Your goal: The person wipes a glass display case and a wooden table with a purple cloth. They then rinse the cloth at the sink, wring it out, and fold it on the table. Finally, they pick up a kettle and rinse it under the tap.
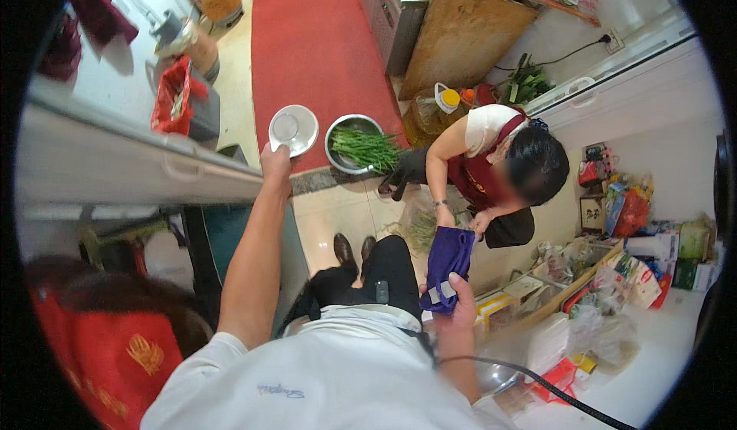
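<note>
My left hand is stretched forward and grips a small clear bowl by its rim, held out above the floor. My right hand is closed on the lower end of a purple cloth. A crouching person in a white top and red apron holds the upper end of the same cloth with one hand. My legs and dark shoes stand between the two hands.
A metal bowl of green stalks sits on the floor at the edge of a red carpet. A large wooden board leans behind it, beside an oil bottle. Packaged goods crowd the right. A grey counter edge runs left.
</note>
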Demonstrator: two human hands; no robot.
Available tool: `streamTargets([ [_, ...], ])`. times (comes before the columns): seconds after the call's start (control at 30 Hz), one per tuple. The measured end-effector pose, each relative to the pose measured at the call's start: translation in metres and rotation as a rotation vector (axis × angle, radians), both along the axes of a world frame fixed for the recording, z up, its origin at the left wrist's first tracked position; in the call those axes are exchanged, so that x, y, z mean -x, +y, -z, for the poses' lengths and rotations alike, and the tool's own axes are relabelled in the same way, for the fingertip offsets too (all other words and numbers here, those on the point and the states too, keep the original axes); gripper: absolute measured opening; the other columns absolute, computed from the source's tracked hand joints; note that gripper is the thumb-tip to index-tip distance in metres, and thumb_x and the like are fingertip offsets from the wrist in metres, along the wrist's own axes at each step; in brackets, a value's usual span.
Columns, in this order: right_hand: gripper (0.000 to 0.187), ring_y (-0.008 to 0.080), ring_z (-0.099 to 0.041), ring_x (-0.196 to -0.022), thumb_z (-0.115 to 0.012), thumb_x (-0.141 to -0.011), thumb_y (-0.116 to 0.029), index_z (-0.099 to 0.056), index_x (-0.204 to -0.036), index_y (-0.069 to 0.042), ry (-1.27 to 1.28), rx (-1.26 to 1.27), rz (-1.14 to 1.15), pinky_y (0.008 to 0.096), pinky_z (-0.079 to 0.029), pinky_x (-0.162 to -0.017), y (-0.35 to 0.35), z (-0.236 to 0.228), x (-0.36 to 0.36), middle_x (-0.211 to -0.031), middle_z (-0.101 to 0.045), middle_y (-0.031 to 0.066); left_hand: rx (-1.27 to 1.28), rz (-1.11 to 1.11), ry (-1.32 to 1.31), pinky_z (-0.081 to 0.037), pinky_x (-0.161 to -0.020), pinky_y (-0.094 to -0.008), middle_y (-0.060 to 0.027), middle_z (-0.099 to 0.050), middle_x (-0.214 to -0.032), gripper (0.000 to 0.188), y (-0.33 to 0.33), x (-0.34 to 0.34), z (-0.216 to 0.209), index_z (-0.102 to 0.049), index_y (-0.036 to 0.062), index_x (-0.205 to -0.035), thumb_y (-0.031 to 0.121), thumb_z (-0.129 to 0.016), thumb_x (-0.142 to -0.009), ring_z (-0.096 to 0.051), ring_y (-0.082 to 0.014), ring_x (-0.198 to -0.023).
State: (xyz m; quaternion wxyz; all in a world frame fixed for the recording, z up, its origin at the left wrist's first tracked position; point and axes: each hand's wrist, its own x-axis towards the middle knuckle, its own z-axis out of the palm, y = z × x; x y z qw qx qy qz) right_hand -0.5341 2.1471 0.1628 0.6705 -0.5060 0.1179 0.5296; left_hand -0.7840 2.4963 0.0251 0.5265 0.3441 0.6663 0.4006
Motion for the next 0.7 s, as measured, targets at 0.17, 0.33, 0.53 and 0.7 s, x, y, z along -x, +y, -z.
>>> streamTargets([
  [0.17,0.049,0.0273,-0.068,-0.089,-0.067,-0.086,-0.017,-0.053,-0.131,-0.006,-0.055,-0.009,-0.079,0.0464,-0.061,-0.072,0.112,-0.005,-0.011,-0.106,-0.066,0.0122,-0.038,-0.051,-0.102,-0.051,-0.061,-0.0342,-0.0100,-0.066,-0.095,0.031,0.087,0.013,0.029,-0.061,-0.0012,-0.116,0.014,-0.053,-0.090,-0.063,-0.0176,-0.078],
  [0.33,0.048,0.0278,-0.069,-0.081,-0.067,-0.087,-0.018,-0.052,-0.131,-0.003,0.000,-0.109,-0.118,0.0423,-0.061,-0.069,0.235,0.047,-0.038,-0.101,-0.068,0.0141,0.002,-0.034,-0.067,-0.054,-0.059,-0.0321,-0.0089,-0.067,-0.093,0.029,0.164,0.019,-0.003,-0.056,0.0029,-0.118,0.009,-0.049,-0.091,-0.065,-0.0171,-0.067],
  [0.53,0.043,0.0257,-0.068,-0.085,-0.066,-0.089,-0.016,-0.054,-0.129,-0.004,-0.053,-0.190,-0.193,0.0427,-0.062,-0.072,0.379,0.025,-0.056,-0.103,-0.066,0.0112,0.109,-0.029,-0.074,-0.056,-0.065,-0.0342,-0.0056,-0.067,-0.096,0.030,0.267,0.056,-0.009,-0.056,0.0075,-0.122,0.011,-0.049,-0.093,-0.065,-0.0162,-0.073],
  [0.7,0.041,0.0255,-0.067,-0.086,-0.066,-0.088,-0.016,-0.056,-0.126,-0.004,-0.045,-0.107,-0.175,0.0434,-0.061,-0.071,0.472,0.027,-0.056,-0.104,-0.067,0.0121,0.157,-0.102,-0.083,-0.057,-0.066,-0.0361,-0.0078,-0.067,-0.098,0.032,0.364,0.078,0.004,-0.055,0.0083,-0.124,0.010,-0.046,-0.093,-0.065,-0.0184,-0.075],
])
